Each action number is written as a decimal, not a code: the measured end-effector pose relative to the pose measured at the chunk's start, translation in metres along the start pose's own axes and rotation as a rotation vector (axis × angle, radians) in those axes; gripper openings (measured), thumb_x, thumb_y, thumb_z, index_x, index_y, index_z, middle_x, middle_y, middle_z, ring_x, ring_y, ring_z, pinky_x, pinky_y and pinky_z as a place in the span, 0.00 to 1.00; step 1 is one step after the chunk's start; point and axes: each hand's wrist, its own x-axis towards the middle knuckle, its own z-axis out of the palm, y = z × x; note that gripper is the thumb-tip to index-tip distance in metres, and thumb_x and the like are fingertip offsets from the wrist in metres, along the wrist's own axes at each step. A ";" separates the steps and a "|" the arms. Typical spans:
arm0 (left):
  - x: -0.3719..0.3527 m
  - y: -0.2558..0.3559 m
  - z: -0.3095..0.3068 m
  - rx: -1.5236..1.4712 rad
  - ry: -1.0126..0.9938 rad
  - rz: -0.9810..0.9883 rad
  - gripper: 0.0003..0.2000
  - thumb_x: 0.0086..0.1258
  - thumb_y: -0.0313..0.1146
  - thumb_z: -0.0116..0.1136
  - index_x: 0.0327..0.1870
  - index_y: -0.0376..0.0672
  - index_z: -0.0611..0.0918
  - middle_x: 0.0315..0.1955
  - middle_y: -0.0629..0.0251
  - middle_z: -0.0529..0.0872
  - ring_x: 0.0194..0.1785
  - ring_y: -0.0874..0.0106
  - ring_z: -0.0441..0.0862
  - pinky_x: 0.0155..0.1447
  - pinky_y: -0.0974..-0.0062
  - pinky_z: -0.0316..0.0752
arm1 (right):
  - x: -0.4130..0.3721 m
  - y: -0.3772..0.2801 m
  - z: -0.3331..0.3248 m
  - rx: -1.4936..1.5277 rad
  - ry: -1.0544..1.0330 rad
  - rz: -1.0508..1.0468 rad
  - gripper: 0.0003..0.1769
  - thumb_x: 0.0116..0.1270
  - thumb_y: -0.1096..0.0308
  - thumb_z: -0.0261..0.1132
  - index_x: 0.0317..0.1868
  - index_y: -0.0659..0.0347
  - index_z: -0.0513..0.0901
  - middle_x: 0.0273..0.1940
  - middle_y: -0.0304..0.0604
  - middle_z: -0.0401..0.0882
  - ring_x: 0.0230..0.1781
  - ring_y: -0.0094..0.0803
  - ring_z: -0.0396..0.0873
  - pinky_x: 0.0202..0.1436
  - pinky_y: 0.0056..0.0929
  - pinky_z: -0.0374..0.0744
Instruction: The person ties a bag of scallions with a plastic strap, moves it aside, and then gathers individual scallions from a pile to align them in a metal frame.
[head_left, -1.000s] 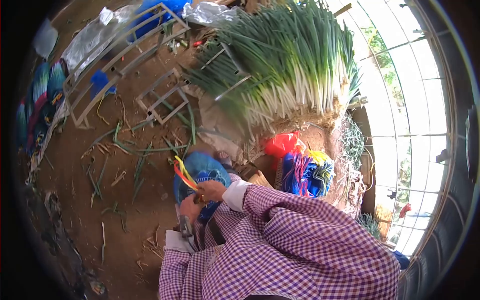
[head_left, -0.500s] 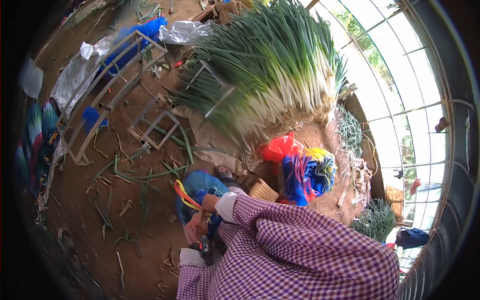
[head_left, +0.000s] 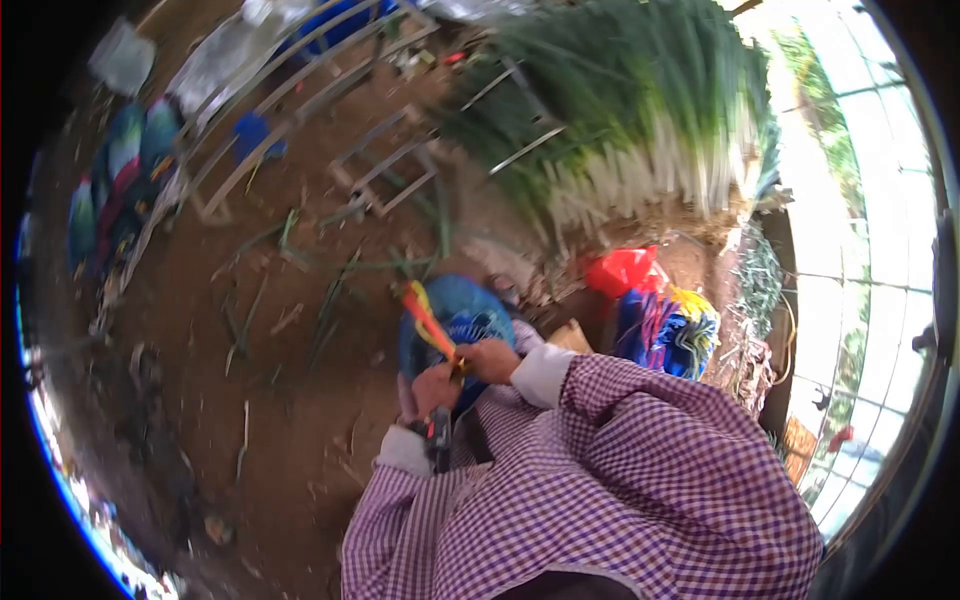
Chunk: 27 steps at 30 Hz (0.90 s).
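My left hand (head_left: 433,388) is closed around the lower end of a bunch of red and yellow strips (head_left: 430,318). Right beside it, my right hand (head_left: 488,360) is closed at the same end, the two hands touching or nearly so. The strips' free ends point up and away from me. A black and red object (head_left: 438,440), too blurred to name, sits at my left wrist. Behind the strips, by my legs, is a bulging blue covering or bag (head_left: 465,310). Checked sleeves with pale cuffs cover both my arms.
A large stack of leeks (head_left: 640,130) lies ahead to the right. Metal frames (head_left: 385,165) stand on the dirt floor among loose leaves. To my right are a red bag (head_left: 622,270) and a bundle of coloured strips (head_left: 665,330), near the greenhouse wall.
The whole view has shifted, so the leeks and frames sit higher and farther right in the picture. Both hands keep hold of the strips, which now stretch out straighter.
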 end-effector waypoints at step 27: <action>-0.007 -0.005 0.008 -1.409 -0.059 -0.625 0.09 0.71 0.32 0.66 0.45 0.36 0.86 0.25 0.71 0.82 0.13 0.86 0.63 0.18 0.85 0.53 | -0.033 -0.027 -0.023 0.811 -0.085 0.390 0.18 0.63 0.70 0.73 0.52 0.64 0.82 0.29 0.42 0.86 0.26 0.24 0.82 0.29 0.27 0.77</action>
